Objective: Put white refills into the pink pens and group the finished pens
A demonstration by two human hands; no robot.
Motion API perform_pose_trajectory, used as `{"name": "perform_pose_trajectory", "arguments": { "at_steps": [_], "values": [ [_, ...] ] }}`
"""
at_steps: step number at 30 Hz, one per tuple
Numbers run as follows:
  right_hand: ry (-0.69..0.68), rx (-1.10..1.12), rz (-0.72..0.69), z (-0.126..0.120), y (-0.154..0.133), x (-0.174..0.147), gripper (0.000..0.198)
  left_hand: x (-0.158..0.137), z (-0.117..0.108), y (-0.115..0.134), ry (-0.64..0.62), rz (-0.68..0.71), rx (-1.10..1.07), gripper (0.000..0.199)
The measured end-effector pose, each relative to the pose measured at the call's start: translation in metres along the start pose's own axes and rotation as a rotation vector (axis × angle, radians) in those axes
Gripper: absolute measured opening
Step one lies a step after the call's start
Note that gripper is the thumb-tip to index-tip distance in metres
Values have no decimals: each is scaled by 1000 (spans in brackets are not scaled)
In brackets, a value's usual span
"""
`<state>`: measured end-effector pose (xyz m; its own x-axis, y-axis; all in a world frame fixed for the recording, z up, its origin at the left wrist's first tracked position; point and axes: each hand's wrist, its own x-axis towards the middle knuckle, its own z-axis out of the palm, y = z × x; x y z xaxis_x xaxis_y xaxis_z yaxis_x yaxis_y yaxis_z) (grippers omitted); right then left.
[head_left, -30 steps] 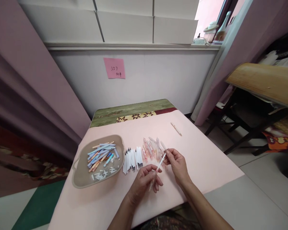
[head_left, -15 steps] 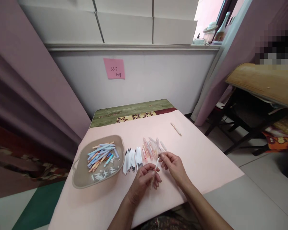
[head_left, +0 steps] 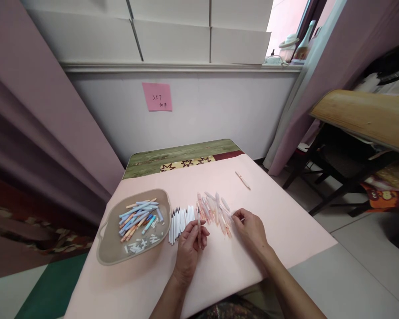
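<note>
My left hand (head_left: 190, 241) is closed around a pen (head_left: 199, 230) held nearly upright. Its slim white upper part ends in a dark tip, while the fingers cover much of the barrel. Just left of that hand lie rows of white pen refills (head_left: 177, 226) with black ends. Beyond the hands is a loose pile of translucent pinkish pen barrels (head_left: 216, 208). My right hand (head_left: 252, 230) rests at the pile's right edge with thumb and fingers pinched together. A clear piece reaches its fingertips, but what they grip is hidden.
A beige basket (head_left: 101, 246) at the left holds blue and orange pen parts and small white pieces. One pen (head_left: 243, 180) lies alone at the back right of the pink-covered table (head_left: 269, 208). A pink note (head_left: 157, 97) is on the wall. Another wooden table (head_left: 369, 110) stands at right.
My hands have moved apart. The left one has shifted left with the pen, now more upright. My right hand has left the pen's tip and moved right, to the edge of the barrel pile.
</note>
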<state>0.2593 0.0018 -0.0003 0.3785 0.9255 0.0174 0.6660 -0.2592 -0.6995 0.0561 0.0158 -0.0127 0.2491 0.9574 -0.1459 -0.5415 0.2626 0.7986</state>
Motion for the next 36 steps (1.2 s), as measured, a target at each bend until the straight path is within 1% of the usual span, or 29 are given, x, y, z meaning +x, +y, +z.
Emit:
{"name": "perform_pose_trajectory", "arguments": {
  "at_steps": [4, 8, 11, 13, 16, 21, 25, 28, 32, 36],
  "values": [
    [-33, -124, 9, 10, -5, 3, 19, 0, 1, -1, 30, 19, 23, 35],
    [-30, -221, -13, 16, -10, 3, 24, 0, 1, -2, 39, 13, 25, 33],
    [-30, -202, -5, 16, -10, 1, 22, -1, 1, -2, 49, 20, 17, 29],
    [-13, -153, 7, 15, -9, 0, 17, -1, 0, -3, 48, 25, 15, 28],
    [3, -97, 0, 13, -8, -3, 15, 0, -1, -3, 44, 26, 24, 27],
    [-55, -185, -13, 14, -11, -8, 13, 0, -3, -4, 53, 26, 17, 25],
    [-70, -274, 2, 14, -13, -8, 12, 0, -2, -3, 63, 18, 26, 27],
    [-75, -325, -16, 14, -14, -8, 12, 0, 0, -2, 63, 6, 33, 29],
    [-82, -348, -35, 15, -14, -8, 12, 0, 0, -2, 70, -18, 35, 31],
    [-39, -298, -13, 11, -13, -8, 12, -1, -1, -3, 68, -29, 41, 32]
  ]
}}
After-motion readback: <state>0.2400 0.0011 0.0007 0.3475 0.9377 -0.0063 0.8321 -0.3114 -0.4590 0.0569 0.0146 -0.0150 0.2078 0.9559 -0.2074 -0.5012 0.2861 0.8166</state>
